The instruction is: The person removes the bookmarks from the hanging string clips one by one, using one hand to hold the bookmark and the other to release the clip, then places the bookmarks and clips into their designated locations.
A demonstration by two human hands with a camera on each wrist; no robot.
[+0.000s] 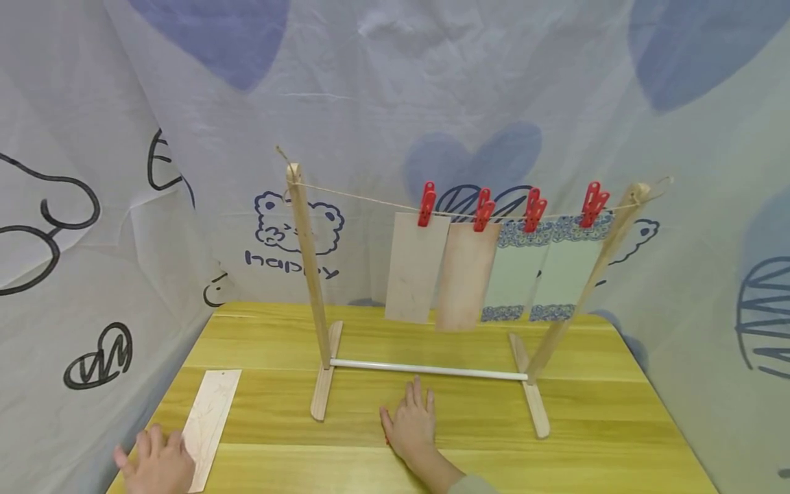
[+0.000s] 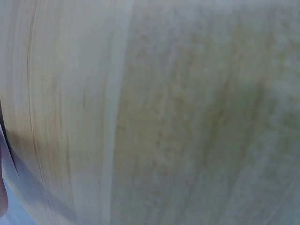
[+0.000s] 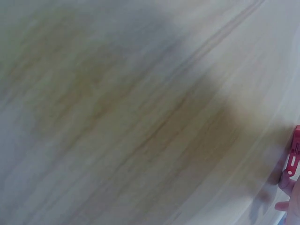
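A pale rectangular paper card [image 1: 212,418] with a faint drawing and a small hole near its top lies on the table at the lower left. My left hand [image 1: 159,463] is at its left edge, fingers spread and slightly bent; part of that hand shows in the left wrist view, beside a thin card edge. In front of the rack's white rod, my right hand [image 1: 412,425] lies low over the table with its fingers extended. A red clothespin [image 3: 294,152] touches a fingertip in the right wrist view; the hand mostly covers it in the head view.
A wooden rack with left post [image 1: 310,274], right post [image 1: 586,288] and white rod [image 1: 426,370] stands on the table. Several paper cards hang from its string [image 1: 358,197], including a plain one [image 1: 416,267], held by red clothespins [image 1: 427,204]. Printed cloth [image 1: 370,89] surrounds the table.
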